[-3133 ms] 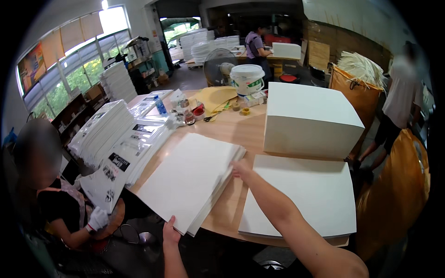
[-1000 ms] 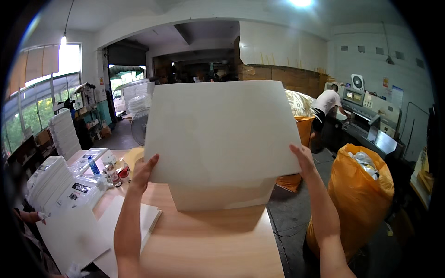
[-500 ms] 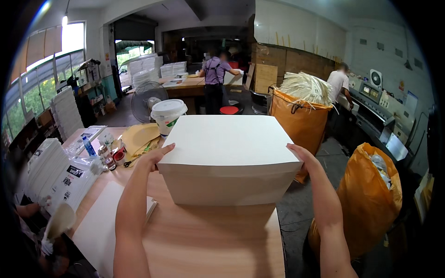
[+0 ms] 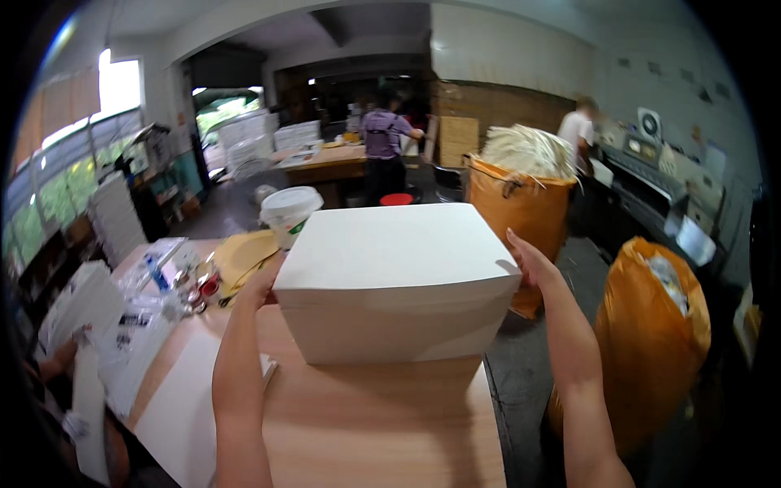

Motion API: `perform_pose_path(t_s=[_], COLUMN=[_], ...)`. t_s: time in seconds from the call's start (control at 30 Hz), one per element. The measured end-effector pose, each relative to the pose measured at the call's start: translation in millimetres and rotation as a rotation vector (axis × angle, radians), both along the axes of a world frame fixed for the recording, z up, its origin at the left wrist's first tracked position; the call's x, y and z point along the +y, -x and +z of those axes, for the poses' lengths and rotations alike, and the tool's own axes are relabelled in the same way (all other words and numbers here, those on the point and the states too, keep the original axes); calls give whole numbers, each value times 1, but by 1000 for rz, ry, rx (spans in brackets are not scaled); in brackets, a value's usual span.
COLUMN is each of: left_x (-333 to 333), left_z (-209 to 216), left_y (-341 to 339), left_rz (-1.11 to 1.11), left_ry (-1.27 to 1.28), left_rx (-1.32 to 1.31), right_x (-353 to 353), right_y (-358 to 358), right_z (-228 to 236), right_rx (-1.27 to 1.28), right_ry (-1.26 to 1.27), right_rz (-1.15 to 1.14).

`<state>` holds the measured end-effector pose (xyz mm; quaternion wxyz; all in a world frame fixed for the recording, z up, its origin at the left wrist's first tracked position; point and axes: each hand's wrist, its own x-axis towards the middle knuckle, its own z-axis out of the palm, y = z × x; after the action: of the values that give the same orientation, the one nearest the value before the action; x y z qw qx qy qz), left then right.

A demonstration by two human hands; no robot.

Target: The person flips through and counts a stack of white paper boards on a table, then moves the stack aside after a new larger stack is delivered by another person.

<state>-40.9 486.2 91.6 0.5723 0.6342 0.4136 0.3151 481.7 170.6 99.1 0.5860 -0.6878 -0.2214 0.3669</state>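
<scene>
A tall, thick stack of white paper rests on the wooden table in front of me, its top sheet flat and its edges nearly flush. My left hand is at the left side of the stack, thumb off the top sheet; the stack hides most of its fingers. At the right side is my right hand, opened out with the thumb raised, casting a shadow on the top corner. Whether its palm touches the paper is unclear. A lower pile of white sheets lies beside my left forearm.
A white lidded bucket, tan sheets and small jars are at the table's far left. Wrapped bundles lie near another person's hand at left. Orange sacks stand right of the table. Two people work farther back.
Both my thumbs have come off the stack's top edges, and my hands have spread outward slightly. At left, the other person's hand has moved a white piece. The view has shifted slightly.
</scene>
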Motion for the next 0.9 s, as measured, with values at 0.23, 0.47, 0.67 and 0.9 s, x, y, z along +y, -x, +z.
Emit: perform_pose_path(t_s=[0.23,0.47,0.67,0.9], left_x=[43,-30,-42,-100], left_z=[-183,-248,-247,-248], left_y=[112,10,12,50], left_rz=[236,344,294,453], left_ry=[358,245,226,210], left_rx=[-380,-331,-321,-352], right_x=[-24,-23,-25,-78], right_y=[37,99,87,138], right_z=[-141,-185,-204,-190], right_rx=[49,240,252,256], right_ry=[-456,-468,-560,-500], right_rz=[-16,-114,-93,-138])
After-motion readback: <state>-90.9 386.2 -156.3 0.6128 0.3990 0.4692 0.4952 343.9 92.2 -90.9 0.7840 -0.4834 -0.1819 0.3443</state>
